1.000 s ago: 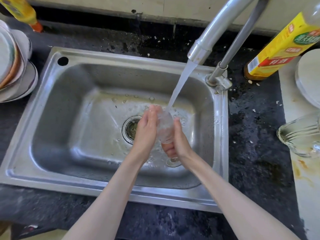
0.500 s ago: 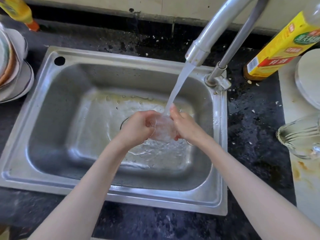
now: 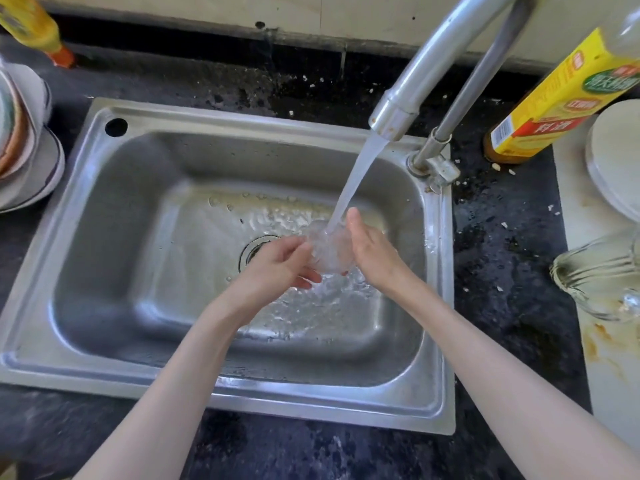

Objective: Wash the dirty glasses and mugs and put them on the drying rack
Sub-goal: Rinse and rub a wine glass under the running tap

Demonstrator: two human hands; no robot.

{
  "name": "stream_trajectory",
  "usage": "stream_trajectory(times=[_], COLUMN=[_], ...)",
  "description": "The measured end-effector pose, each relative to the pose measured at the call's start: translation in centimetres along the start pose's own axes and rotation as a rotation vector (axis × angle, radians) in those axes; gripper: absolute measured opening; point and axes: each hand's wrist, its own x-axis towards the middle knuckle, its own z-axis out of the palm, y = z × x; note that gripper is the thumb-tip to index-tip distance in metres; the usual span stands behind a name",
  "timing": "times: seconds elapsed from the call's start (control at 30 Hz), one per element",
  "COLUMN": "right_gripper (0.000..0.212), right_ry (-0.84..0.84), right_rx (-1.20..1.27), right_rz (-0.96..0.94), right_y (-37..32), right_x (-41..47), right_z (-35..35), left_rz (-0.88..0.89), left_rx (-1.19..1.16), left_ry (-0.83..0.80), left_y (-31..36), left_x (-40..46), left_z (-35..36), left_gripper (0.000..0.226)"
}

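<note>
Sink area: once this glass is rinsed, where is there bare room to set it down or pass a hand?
The left half of the sink basin, beside the drain, is bare. The dark counter strip between sink and glass jug is bare but narrow and littered with crumbs. Crowded: the stacked dishes on the left, the yellow bottle and white plate on the right.

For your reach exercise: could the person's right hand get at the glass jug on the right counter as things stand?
Probably yes, once freed: the right hand is holding the glass under the water, and nothing stands between it and the glass jug.
</note>
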Motion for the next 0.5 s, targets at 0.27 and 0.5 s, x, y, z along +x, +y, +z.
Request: stream_trajectory(times=[0.27, 0.5], right_gripper=[0.085, 0.078], right_ry=[0.049, -0.023], right_rx=[0.020, 0.125], right_rz=[0.001, 0.039], right_y=[1.3, 1.0], right_x=[0.3, 0.5], right_z=[0.4, -0.5], left_rz=[0.470, 0.637], left_rx=[0.207, 0.677], left_ry=[0.215, -0.195], left_y=[0.0, -0.2], left_x=[-1.3, 0.4], left_z=[-0.1, -0.1], left_gripper=[0.028, 0.025])
